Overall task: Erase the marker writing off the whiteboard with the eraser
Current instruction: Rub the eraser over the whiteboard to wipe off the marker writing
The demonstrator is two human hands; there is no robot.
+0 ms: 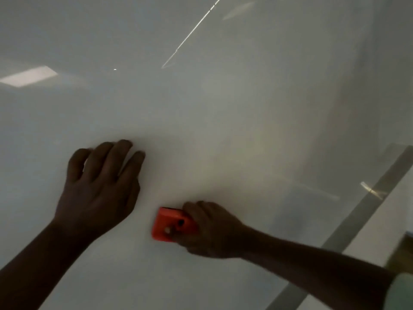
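The whiteboard (223,108) fills almost the whole view, glossy and white, with no marker writing visible on the part I see. My right hand (212,231) grips a red eraser (166,224) and holds it against the board at the lower middle; my thumb lies across its back. My left hand (100,186) rests on the board to the left of the eraser, its fingers slightly bent and pointing up, holding nothing.
The board's grey metal frame (348,218) runs diagonally at the lower right, with a pale wall strip beyond it. Ceiling lights reflect on the board at the upper left and top middle. A light green sleeve edge (402,291) shows at the bottom right.
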